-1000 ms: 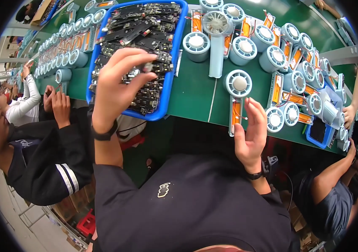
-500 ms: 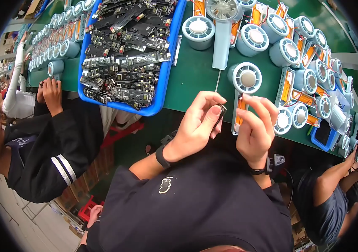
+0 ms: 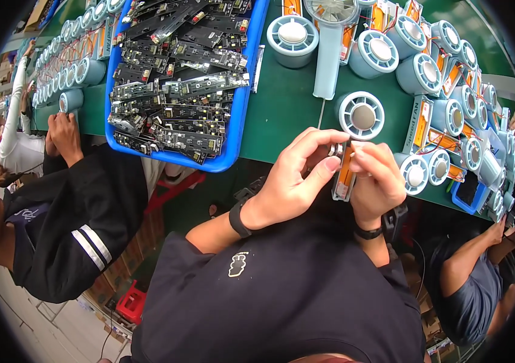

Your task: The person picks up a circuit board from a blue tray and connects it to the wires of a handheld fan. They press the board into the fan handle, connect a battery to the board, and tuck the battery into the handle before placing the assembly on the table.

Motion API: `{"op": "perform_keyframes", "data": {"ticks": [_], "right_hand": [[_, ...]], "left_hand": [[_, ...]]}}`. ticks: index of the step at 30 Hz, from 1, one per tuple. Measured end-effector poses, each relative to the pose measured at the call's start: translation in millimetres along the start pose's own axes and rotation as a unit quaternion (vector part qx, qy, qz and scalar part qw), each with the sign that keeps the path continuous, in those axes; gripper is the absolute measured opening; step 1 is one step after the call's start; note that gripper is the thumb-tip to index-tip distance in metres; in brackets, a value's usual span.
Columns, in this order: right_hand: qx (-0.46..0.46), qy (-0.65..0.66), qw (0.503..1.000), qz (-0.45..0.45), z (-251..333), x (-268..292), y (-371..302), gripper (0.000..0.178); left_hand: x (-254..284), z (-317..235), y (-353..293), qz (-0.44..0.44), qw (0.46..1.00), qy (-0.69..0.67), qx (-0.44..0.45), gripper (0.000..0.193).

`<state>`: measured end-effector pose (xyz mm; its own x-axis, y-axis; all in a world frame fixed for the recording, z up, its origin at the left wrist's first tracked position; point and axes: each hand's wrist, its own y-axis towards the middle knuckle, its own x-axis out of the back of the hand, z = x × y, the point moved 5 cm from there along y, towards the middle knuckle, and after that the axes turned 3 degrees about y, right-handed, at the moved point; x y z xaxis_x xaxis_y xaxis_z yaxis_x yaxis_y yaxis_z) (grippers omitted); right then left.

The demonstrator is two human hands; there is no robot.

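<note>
My left hand (image 3: 293,187) is closed, pinching a small dark circuit board (image 3: 335,149) edge-on between thumb and fingers; most of it is hidden. Close beside it, my right hand (image 3: 381,184) has its thumb and fingers pressed together. A whitish bit shows at those fingertips, too small to name. Below and between both hands lies a light blue handheld fan (image 3: 362,117), its round head on the table. Its opened handle with an orange battery strip (image 3: 345,172) points toward me, partly covered by my fingers.
A blue tray (image 3: 232,151) heaped with black circuit boards stands at the left on the green table (image 3: 281,115). Many light blue fans (image 3: 419,74) crowd the right side. A clear-headed fan (image 3: 325,60) lies ahead. Co-workers sit on both sides, one with a black sleeve (image 3: 70,224).
My left hand has moved right with the board, toward the fan handle. My right hand's fingers have closed together, close to the left fingertips. The view has shifted slightly.
</note>
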<state>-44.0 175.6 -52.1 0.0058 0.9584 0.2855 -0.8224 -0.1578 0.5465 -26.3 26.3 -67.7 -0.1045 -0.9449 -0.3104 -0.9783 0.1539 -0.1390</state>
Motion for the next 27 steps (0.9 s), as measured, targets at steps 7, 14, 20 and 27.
{"op": "perform_keyframes", "data": {"ticks": [7, 14, 20, 27], "right_hand": [[-0.037, 0.094, 0.995, -0.009, -5, -13, 1, 0.022], [0.021, -0.091, 0.996, -0.005, 16, -3, -12, 0.027], [0.057, -0.102, 0.993, 0.001, 18, -9, -9, 0.027], [0.083, -0.052, 0.993, 0.071, 17, -27, 14, 0.027]], "left_hand": [[16, -3, -13, -0.029, 0.993, 0.074, -0.088, 0.038], [22, -7, -16, -0.023, 0.996, 0.067, -0.060, 0.038], [25, -2, -18, -0.015, 0.997, 0.060, -0.041, 0.040], [24, -1, -21, -0.016, 0.998, -0.058, -0.021, 0.038]]}}
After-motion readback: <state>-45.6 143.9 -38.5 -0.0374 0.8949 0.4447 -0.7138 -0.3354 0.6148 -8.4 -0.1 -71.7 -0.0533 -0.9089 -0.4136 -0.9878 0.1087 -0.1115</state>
